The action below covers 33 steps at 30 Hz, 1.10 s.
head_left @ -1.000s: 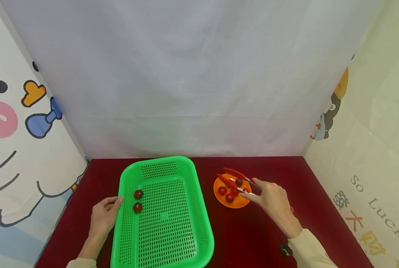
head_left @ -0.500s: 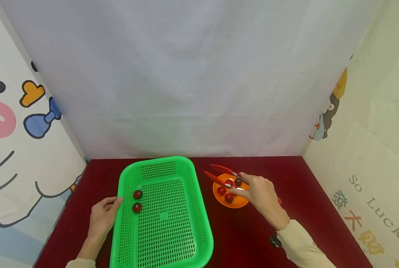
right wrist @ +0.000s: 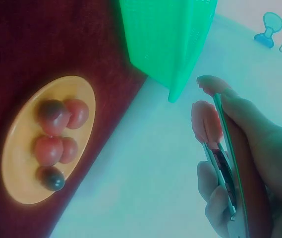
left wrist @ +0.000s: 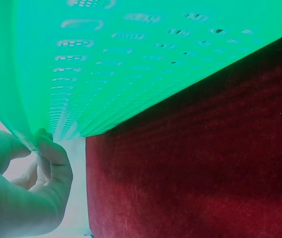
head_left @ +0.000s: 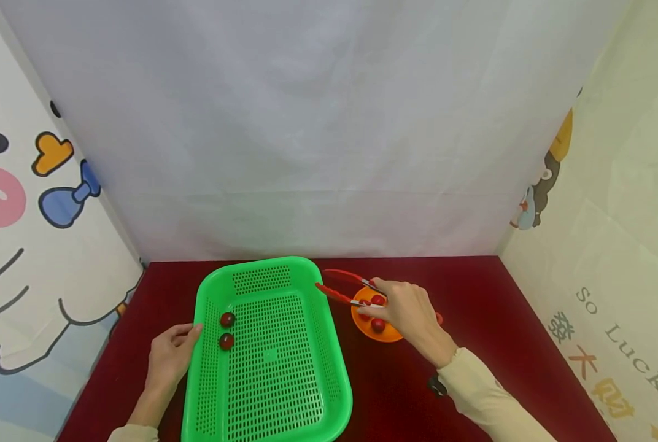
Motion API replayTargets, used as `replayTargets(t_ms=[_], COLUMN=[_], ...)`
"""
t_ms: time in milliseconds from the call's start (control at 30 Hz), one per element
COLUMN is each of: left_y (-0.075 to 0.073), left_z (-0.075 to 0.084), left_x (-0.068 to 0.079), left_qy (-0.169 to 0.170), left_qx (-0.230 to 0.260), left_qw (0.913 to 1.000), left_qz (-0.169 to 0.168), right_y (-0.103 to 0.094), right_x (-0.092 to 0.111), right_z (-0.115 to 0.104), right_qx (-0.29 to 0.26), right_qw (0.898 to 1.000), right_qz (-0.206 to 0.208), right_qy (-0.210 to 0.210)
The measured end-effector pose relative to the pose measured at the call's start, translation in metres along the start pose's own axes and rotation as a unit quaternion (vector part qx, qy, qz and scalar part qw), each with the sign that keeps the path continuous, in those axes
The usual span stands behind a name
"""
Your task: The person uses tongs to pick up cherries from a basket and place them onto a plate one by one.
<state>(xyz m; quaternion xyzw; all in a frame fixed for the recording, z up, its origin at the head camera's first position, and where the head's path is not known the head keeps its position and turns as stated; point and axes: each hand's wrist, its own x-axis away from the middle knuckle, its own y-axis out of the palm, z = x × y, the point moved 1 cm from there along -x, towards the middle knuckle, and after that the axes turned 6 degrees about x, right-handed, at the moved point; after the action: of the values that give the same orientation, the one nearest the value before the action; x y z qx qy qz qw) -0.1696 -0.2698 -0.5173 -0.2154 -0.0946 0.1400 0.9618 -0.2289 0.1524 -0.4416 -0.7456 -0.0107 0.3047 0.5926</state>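
Note:
My left hand pinches the left rim of a green perforated plastic basket between thumb and curled fingers, as the left wrist view also shows. Two dark red cherry tomatoes lie inside the basket near its left wall. My right hand grips a pair of tongs with red tips and metal arms. The tips stand apart at the basket's right rim, and nothing shows between them. Under the right hand is an orange plate bearing several tomatoes, red and dark; the hand partly hides it in the head view.
A dark red cloth covers the table. Behind it hangs a pale curtain, with printed cartoon panels at left and right. A small black object shows beside the right sleeve.
My right hand has carried the tongs leftward from over the orange plate to the basket's right rim. My left hand has stayed at the basket's left rim.

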Motion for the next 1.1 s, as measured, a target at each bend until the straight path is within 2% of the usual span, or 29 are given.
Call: replayTargets(t_ms=[433,833,1100], left_y=[0.000,-0.001,-0.001], left_z=[0.002,0.002,0.001], left_x=[-0.004,-0.004,-0.005], left_qy=[-0.021,-0.016,-0.019], left_qx=[0.003,0.005,0.005], left_qw=[0.9998,0.9999,0.9998], left_qz=[-0.002,-0.002,-0.004], right_y=[0.010,0.022,0.029], right_x=[-0.015,-0.024,-0.032], right_z=[-0.027,-0.049,-0.066], right_qx=[0.000,0.007,0.007], right_qw=[0.999,0.997,0.993], right_qz=[-0.026,-0.034,-0.060], right_qy=[-0.042,-0.071,-0.102])
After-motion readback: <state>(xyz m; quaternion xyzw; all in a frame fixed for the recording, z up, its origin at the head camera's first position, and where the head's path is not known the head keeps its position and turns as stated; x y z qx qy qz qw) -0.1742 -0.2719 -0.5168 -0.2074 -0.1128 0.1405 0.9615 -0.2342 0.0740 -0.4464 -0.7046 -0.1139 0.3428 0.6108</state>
